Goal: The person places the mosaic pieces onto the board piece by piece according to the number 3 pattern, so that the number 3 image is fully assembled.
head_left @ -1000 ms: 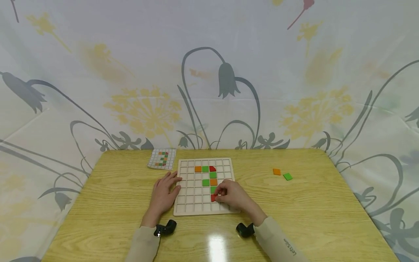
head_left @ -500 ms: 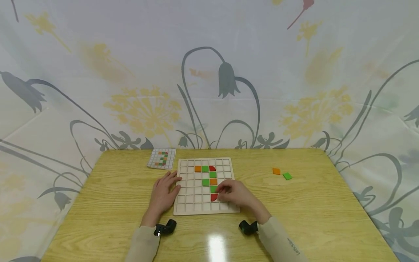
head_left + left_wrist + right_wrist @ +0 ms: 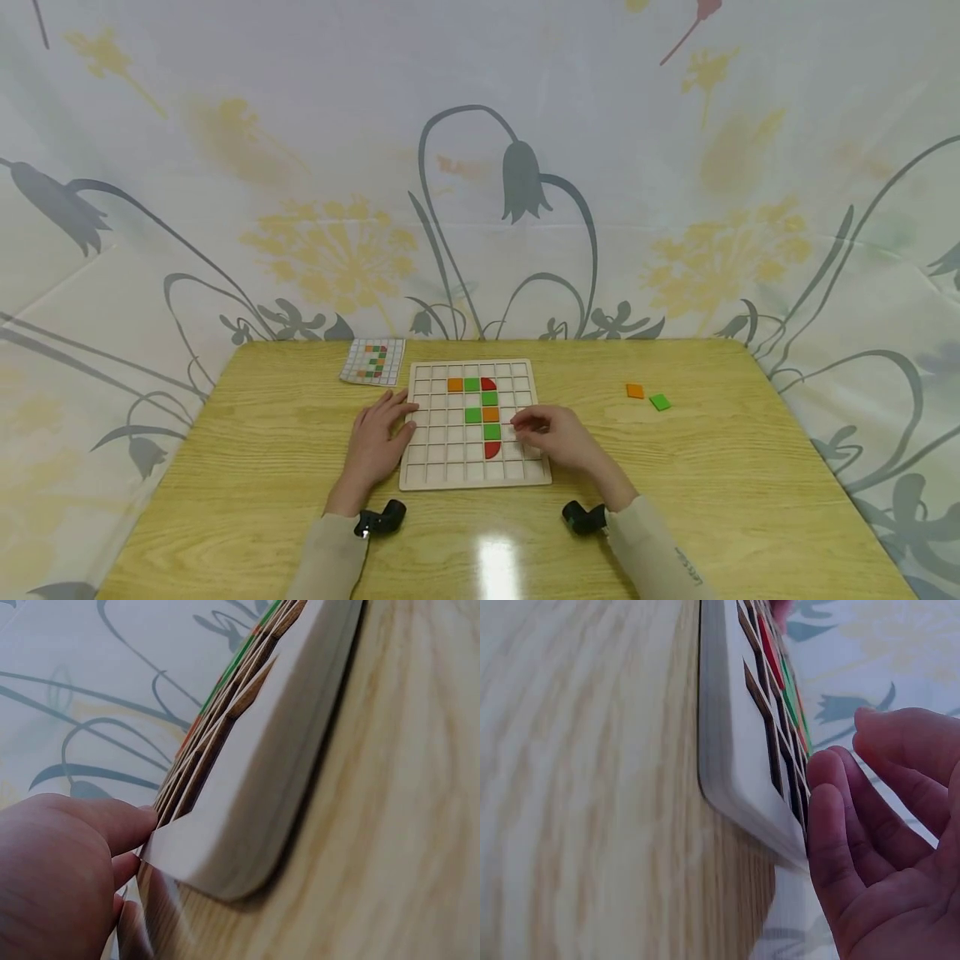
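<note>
A pale wooden grid board [image 3: 435, 473] lies mid-table with several coloured tiles in its cells. Along its top run an orange tile [image 3: 455, 385], a green tile and a red round-cornered tile [image 3: 489, 384]. Below, a column of tiles ends in another red round-cornered tile [image 3: 492, 450]. My left hand [image 3: 377, 442] rests at the board's left edge, thumb [image 3: 124, 825] touching the rim. Over the board's right columns is my right hand [image 3: 558, 437], fingers loosely bent. In the right wrist view, nothing shows between its thumb and fingers [image 3: 829, 817].
To the right of the board lie a loose orange tile [image 3: 635, 391] and a loose green tile [image 3: 660, 402]. A paper card [image 3: 372, 362] printed with a coloured grid pattern sits behind my left hand. Flower-patterned cloth [image 3: 480, 250] rises at the table's back edge.
My right hand has drawn away to the right from the lower red tile, which now shows whole in its cell. My left hand has stayed at the board's edge.
</note>
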{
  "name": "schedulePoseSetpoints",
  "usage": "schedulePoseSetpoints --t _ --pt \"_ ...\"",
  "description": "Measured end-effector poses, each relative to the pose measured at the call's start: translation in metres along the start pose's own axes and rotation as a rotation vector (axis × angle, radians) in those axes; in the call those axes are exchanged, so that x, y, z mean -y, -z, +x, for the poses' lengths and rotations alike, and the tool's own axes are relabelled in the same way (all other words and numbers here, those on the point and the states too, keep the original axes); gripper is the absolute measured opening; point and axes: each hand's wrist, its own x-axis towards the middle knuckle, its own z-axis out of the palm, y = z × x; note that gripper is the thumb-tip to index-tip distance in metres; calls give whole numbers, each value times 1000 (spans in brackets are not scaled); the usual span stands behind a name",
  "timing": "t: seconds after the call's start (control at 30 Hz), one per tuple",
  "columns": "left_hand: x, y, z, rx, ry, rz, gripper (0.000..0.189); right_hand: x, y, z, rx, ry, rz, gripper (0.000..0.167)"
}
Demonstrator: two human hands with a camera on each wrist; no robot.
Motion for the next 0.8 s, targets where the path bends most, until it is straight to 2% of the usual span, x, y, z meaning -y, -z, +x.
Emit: schedulePoseSetpoints --t 0.1,0.3,0.4,0.6,0.8 --pt "0 0 0 -7 -6 9 29 -1 6 -3 -26 4 -6 18" --pt "-4 2 0 -1 -3 0 29 -7 18 -9 -94 -66 -9 17" --pt "-4 1 0 1 -4 6 29 -11 26 -12 -134 -73 -15 18" --pt "-1 0 1 2 -3 16 30 -23 46 -21 -220 -64 -63 20" --pt "1 -1 1 -8 -11 19 29 -35 67 -33 -295 -103 -123 21"
